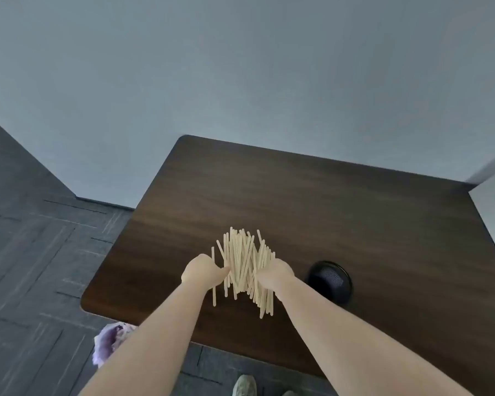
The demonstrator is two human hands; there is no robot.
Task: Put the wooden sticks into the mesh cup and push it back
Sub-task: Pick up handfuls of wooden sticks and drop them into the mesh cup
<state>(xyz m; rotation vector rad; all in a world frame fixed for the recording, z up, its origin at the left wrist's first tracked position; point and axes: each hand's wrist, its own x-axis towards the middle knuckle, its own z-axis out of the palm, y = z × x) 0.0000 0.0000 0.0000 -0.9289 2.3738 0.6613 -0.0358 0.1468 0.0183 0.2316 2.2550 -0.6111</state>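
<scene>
A loose bundle of pale wooden sticks (pixel 242 264) lies on the dark wooden table (pixel 312 201), roughly pointing away from me. My left hand (pixel 202 271) presses against the bundle's left side with its fingers curled onto the sticks. On the right side, my right hand (pixel 273 274) grips the bundle the same way. The sticks fan out above and below both hands. The black mesh cup (pixel 330 281) stands upright on the table just right of my right wrist, its open mouth seen from above.
The table's front edge runs close to my body, and its left edge drops to a grey carpet-tile floor (pixel 35 267). A purple and white object (pixel 112 342) lies on the floor under my left forearm. A grey wall stands behind the table.
</scene>
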